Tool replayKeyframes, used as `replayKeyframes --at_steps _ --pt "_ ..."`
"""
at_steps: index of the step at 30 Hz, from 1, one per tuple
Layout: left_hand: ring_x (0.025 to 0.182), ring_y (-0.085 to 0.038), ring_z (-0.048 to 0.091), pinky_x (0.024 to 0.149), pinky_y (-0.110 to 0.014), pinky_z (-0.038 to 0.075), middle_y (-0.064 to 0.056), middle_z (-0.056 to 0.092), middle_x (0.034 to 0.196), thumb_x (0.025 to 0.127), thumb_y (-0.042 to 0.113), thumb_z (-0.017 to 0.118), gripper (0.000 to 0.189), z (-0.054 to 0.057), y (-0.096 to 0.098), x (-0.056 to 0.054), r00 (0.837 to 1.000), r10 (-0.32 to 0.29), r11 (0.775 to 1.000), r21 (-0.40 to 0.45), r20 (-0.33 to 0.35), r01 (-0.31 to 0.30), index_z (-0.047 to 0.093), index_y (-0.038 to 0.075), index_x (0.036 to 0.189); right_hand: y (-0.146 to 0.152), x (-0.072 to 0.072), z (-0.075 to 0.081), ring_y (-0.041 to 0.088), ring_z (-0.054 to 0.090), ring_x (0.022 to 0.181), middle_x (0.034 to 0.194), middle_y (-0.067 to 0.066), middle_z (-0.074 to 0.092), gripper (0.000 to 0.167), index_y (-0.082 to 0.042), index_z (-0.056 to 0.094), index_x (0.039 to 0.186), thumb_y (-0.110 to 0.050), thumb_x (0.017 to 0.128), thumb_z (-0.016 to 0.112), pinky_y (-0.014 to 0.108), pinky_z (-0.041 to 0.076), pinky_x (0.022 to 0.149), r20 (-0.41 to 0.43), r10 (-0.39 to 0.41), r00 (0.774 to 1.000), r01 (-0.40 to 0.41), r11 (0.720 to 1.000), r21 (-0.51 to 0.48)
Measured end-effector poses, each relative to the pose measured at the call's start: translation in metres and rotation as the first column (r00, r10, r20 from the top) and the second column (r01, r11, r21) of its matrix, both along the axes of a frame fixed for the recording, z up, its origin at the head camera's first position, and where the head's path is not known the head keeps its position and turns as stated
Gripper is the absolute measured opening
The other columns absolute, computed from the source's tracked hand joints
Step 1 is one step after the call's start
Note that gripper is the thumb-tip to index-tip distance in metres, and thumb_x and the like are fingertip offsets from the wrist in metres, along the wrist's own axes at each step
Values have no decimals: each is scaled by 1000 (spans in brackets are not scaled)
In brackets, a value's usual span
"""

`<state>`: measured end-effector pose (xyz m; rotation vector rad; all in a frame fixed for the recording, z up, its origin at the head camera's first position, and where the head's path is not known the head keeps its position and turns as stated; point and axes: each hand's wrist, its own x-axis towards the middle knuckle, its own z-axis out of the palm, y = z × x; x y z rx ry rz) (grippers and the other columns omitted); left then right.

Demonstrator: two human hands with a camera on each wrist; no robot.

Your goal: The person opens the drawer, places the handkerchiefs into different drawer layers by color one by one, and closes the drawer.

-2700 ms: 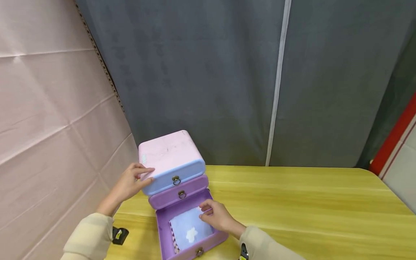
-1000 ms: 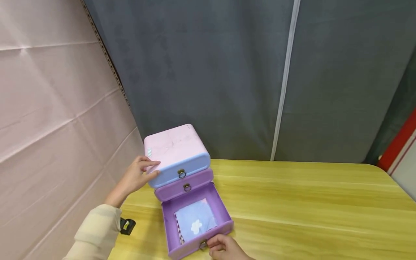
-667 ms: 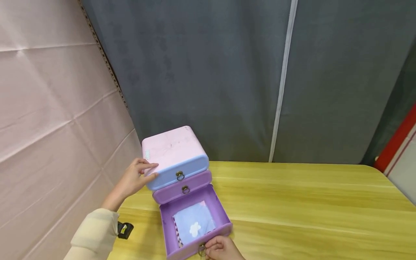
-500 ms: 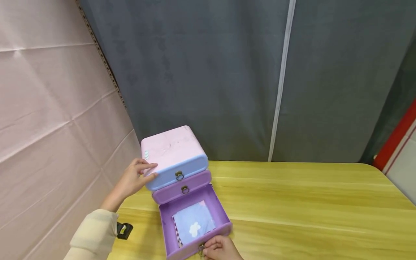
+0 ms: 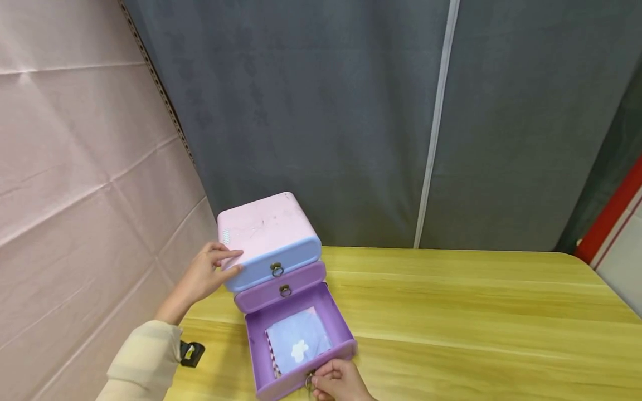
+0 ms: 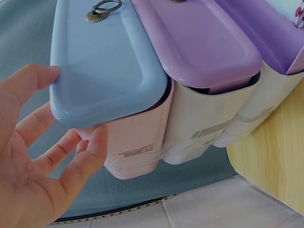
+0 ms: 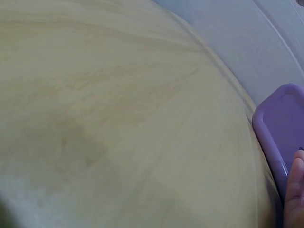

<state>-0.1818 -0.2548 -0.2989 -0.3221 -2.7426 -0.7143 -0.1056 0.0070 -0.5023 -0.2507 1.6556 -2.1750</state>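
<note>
A small three-drawer box with a pink top (image 5: 268, 223) stands at the left of the table. Its blue top drawer (image 5: 291, 260) and purple middle drawer (image 5: 311, 277) look pushed in. The purple bottom drawer (image 5: 333, 312) is pulled out, with a folded light-blue cloth (image 5: 286, 345) bearing a white flower inside. My left hand (image 5: 203, 277) rests at the box's upper left corner, its thumb on the blue front in the left wrist view. My right hand (image 5: 341, 381) pinches the ring pull (image 5: 309, 382) of the bottom drawer; in the right wrist view only some fingers (image 7: 295, 194) show.
The yellow wood-grain table (image 5: 451, 323) extends to the right of the box. A grey curtain (image 5: 326, 111) hangs behind, and a pale pink cloth wall (image 5: 90, 184) stands close on the left. Packing tape (image 6: 209, 128) crosses the box's side.
My right hand has left the cloth in the bottom drawer, moved down to the drawer front and taken hold of the ring pull. My left hand stays at the box's corner.
</note>
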Motion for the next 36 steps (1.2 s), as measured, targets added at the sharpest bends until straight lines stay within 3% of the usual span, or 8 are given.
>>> replayKeyframes --at_steps 18,25,36 --pt "78 -26 48 61 -32 39 -16 47 101 77 14 68 30 2 2 2 1000 8 1000 -16 -24 -8 65 0 104 -10 -20 1 9 60 59 70 12 62 14 15 53 84 2 80 59 22 49 56 -36 -6 999 6 1000 11" --pt "77 -27 48 63 -33 40 -16 47 100 76 12 69 30 2 4 0 999 3 1000 3 -33 -3 65 0 103 -19 -34 1 12 61 60 71 13 62 14 12 55 85 1 80 61 25 50 59 3 -41 999 41 999 3" --pt "78 -27 49 64 -33 40 -14 47 99 75 12 69 30 0 2 1 1000 13 1000 5 -28 -12 65 0 103 -32 -43 15 11 60 59 72 13 64 8 10 57 83 3 79 59 24 50 59 62 -71 996 71 997 10"
